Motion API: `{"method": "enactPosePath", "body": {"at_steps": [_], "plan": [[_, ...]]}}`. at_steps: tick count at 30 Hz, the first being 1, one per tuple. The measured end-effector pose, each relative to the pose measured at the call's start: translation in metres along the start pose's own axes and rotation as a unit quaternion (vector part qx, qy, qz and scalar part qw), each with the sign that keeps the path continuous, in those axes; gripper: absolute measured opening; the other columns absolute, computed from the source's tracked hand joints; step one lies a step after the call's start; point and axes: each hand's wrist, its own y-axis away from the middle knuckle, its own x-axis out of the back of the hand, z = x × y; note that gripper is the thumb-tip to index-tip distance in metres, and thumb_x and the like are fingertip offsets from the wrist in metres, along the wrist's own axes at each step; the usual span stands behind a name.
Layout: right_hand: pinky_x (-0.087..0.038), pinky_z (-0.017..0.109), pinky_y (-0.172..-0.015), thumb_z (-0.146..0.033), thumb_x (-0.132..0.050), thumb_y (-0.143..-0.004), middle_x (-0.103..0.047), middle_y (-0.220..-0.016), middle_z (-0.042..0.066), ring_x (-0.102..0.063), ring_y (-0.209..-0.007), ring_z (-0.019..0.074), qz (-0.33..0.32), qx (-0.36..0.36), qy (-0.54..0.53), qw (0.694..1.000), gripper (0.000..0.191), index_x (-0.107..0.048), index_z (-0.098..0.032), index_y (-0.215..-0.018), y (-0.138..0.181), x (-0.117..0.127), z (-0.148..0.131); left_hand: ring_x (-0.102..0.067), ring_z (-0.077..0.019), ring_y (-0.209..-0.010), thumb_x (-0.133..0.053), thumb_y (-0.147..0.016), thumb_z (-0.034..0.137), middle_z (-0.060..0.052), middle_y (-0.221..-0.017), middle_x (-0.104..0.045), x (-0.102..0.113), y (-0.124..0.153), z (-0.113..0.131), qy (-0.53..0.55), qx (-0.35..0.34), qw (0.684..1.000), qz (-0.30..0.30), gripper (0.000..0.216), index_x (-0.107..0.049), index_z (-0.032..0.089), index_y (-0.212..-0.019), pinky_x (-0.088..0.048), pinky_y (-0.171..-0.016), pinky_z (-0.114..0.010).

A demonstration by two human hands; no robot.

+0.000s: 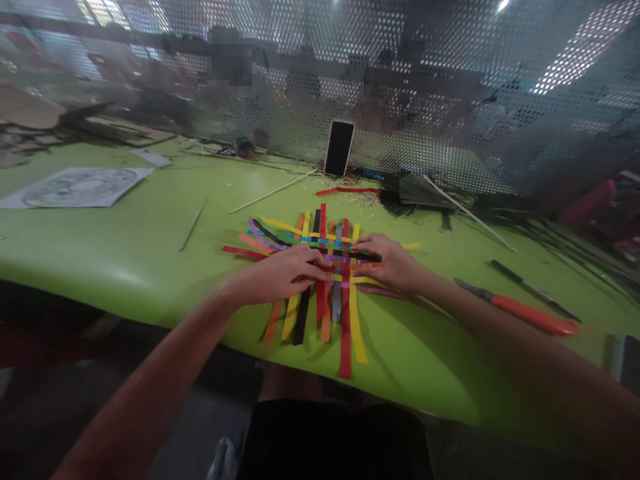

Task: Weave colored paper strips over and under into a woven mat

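A small mat of woven coloured strips [345,293] lies near the front edge of the green table, its loose ends spreading out on all sides. The strips are red, yellow, orange, black, purple, green, blue and grey. My left hand [280,272] rests over the left part of the weave, its fingers closed on the crossing strips near the middle. From the right side, my right hand [387,261] grips the ends of several crosswise strips, a black and an orange one among them. The undersides of both hands' fingers are hidden.
A phone [339,148] leans upright against the perforated metal screen [400,100]. On the right lie an orange-handled knife [533,313] and a dark slim blade [533,289]. A printed sheet [113,187] lies left; thin sticks [273,191] and dark strips [425,191] lie behind.
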Motion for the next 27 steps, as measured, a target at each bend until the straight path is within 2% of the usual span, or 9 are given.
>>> {"method": "enactPosePath", "body": {"at_steps": [8,16,27], "plan": [[-0.05,0.052,-0.106,-0.047,-0.083,-0.083,-0.074,-0.127,0.012,-0.066,-0.119,0.0318,-0.012,0.019,-0.004,1.0,0.042,-0.078,-0.026,-0.119,-0.0044,0.0011,0.0014,-0.059,-0.023,-0.128,-0.053,-0.101,0.015,-0.008,-0.136,-0.066,0.0014,0.0009,0.0009,-0.01,-0.003,1.0,-0.01,0.035,-0.075,0.026,-0.127,-0.044,-0.116,-0.043],[-0.048,0.054,-0.109,-0.045,-0.087,-0.08,-0.072,-0.131,0.012,-0.063,-0.127,0.0341,-0.001,0.006,0.002,1.0,0.051,-0.076,-0.025,-0.124,-0.0054,-0.0012,0.0045,-0.059,-0.023,-0.129,-0.052,-0.102,0.014,-0.008,-0.137,-0.065,0.0036,0.0002,0.0025,0.0,0.001,1.0,-0.015,0.04,-0.071,0.03,-0.134,-0.043,-0.117,-0.044],[-0.05,0.055,-0.108,-0.044,-0.088,-0.079,-0.073,-0.132,0.01,-0.065,-0.123,0.0328,-0.008,0.0,-0.008,1.0,0.052,-0.074,-0.028,-0.127,-0.0053,-0.0034,0.0053,-0.06,-0.0232,-0.128,-0.054,-0.102,0.017,-0.007,-0.135,-0.067,0.001,0.0008,-0.0005,-0.005,0.0,1.0,-0.006,0.034,-0.074,0.027,-0.127,-0.045,-0.116,-0.043]]}}
